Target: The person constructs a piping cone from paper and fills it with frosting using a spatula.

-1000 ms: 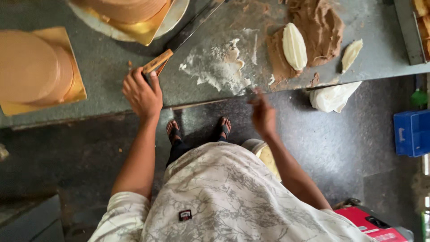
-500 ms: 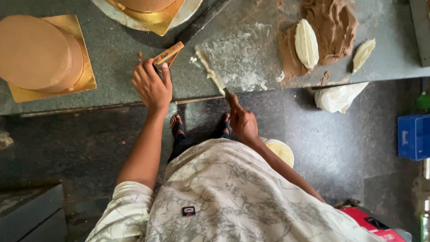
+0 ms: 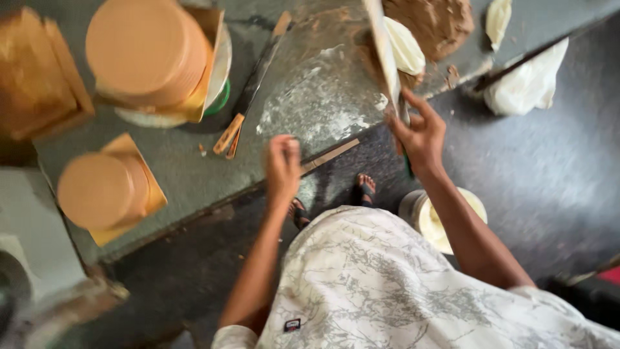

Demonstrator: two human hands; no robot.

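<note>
Gripping a long scraper blade [image 3: 382,55], right hand [image 3: 420,132] fingers closed; left hand [image 3: 283,165] blurred, grip unclear.

The long, flat metal spatula blade [image 3: 386,58], smeared pale with cream, is gripped at its near end by the right hand [image 3: 420,132] at the right of the grey counter. It stands tilted, its far end reaching toward the top of the view, over a white smear of cream on the counter. The left hand [image 3: 283,165], blurred and loosely curled, is at the counter's near edge, left of the right hand, holding nothing that can be made out.
</note>
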